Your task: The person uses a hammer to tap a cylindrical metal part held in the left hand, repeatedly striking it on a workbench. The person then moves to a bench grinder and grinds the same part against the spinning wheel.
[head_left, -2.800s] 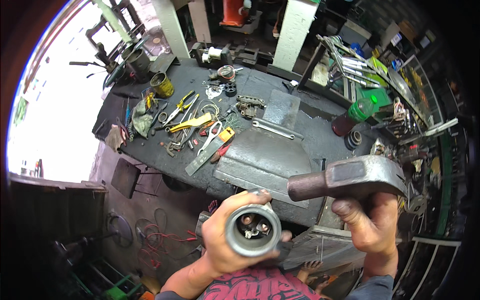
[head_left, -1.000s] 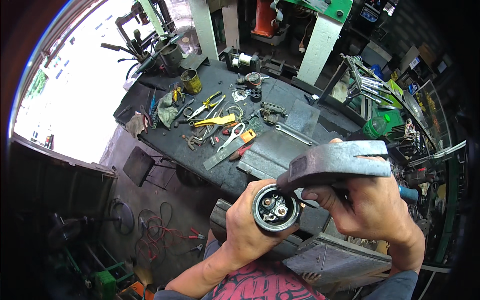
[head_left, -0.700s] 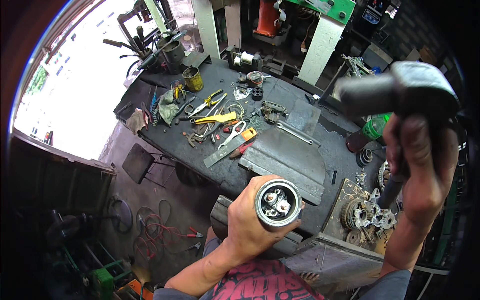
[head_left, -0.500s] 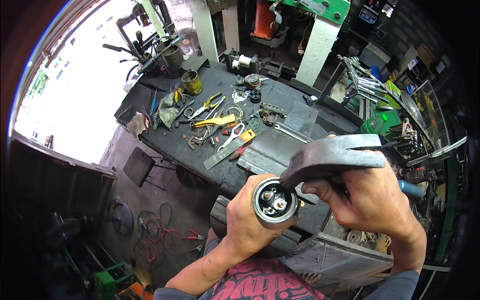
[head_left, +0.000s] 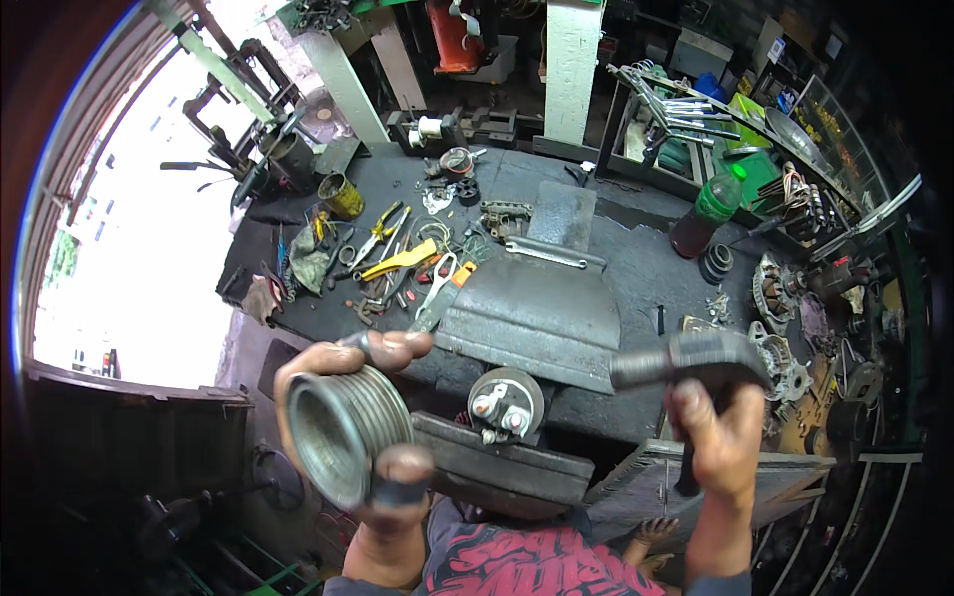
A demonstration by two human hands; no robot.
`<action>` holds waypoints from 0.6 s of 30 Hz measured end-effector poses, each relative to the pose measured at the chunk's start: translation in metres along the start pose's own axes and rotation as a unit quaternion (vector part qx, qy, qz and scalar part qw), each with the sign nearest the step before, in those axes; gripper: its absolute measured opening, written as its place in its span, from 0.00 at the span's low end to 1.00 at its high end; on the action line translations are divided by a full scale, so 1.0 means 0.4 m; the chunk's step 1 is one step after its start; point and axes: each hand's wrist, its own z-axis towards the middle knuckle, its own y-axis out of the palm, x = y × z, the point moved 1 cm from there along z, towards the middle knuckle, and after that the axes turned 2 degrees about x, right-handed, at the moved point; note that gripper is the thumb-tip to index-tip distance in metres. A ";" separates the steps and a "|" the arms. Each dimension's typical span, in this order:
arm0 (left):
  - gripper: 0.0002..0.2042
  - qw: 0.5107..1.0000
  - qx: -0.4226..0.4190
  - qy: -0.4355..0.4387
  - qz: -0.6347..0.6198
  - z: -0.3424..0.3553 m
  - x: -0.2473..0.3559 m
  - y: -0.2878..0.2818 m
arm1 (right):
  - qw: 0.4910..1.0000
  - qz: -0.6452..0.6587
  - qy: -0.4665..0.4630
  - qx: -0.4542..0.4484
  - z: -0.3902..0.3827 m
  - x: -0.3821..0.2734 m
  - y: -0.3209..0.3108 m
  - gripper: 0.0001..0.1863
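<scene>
We now grip a grooved pulley [head_left: 343, 437] in our left hand [head_left: 368, 447], at seven o'clock, instead of the cylindrical motor part [head_left: 505, 402], which sits on the bench edge. Our right hand [head_left: 717, 437] clenches the hammer [head_left: 691, 360], drawn back rightward.

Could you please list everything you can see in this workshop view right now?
grooved pulley: one, grey metal, held up at lower left.
hammer: one, dark metal head, raised at right.
round part with two terminals: one, grey, on the block at the bench's near edge.
metal plate: one, grey, mid-bench.
workbench: one, black top.
pliers and hand tools: several, yellow and orange handles, left of the plate.
tin can: one, yellow, far left corner.
plastic bottle: one, green cap, dark contents, right side.
wrenches: a row, silver, back right.
alternator parts: several, grey, right edge.
left hand: grip around the pulley.
right hand: grip on the hammer handle.
</scene>
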 end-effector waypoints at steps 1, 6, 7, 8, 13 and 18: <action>0.39 0.998 0.019 -0.033 0.053 0.001 -0.015 -0.015 | 0.999 0.002 0.027 0.039 -0.031 0.023 0.003 0.21; 0.39 0.979 0.022 -0.073 0.187 -0.083 -0.106 -0.064 | 0.974 -0.132 -0.166 0.079 -0.133 0.074 0.067 0.26; 0.39 0.983 0.014 -0.036 0.181 -0.092 -0.114 -0.075 | 0.961 -0.185 -0.193 0.078 -0.139 0.073 0.079 0.26; 0.39 0.980 0.022 -0.042 0.191 -0.101 -0.123 -0.084 | 0.983 -0.110 -0.123 0.075 -0.138 0.071 0.083 0.22; 0.37 0.977 0.016 -0.042 0.207 -0.107 -0.131 -0.101 | 0.997 0.044 0.040 0.054 -0.115 0.073 0.110 0.22; 0.36 0.981 0.028 -0.073 0.176 -0.098 -0.128 -0.110 | 0.984 -0.020 0.022 0.177 -0.142 0.159 0.145 0.14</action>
